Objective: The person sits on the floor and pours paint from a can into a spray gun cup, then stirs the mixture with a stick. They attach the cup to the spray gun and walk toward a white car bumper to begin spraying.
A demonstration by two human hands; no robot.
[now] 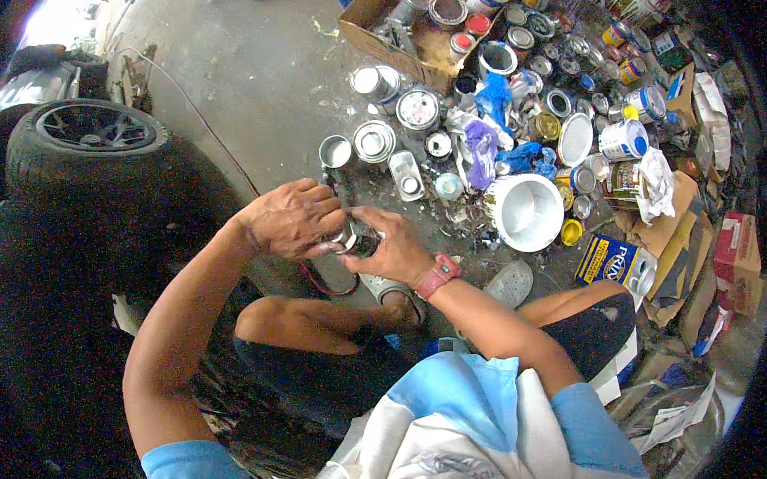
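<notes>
Both hands meet in front of me around a small shiny metal object point(349, 238), rounded and silver with dark parts. Its exact kind is hard to make out behind the fingers. My left hand point(295, 219) is curled closed over its upper left side. From the other side, my right hand point(391, 246) wraps round its body, thumb and fingers bent; a red watch sits on that wrist. Just beyond the hands stand an open tin can point(335, 152), a silver lidded can point(374, 141) and a clear rectangular bottle with a white cap point(406, 177).
A large white bucket point(528, 213) stands to the right, with many paint cans and crumpled blue and purple gloves point(482, 154) behind it. A cardboard box point(384, 47) holds more cans. Car wheels point(96, 132) lie at left; a thin hose point(216, 135) crosses the floor.
</notes>
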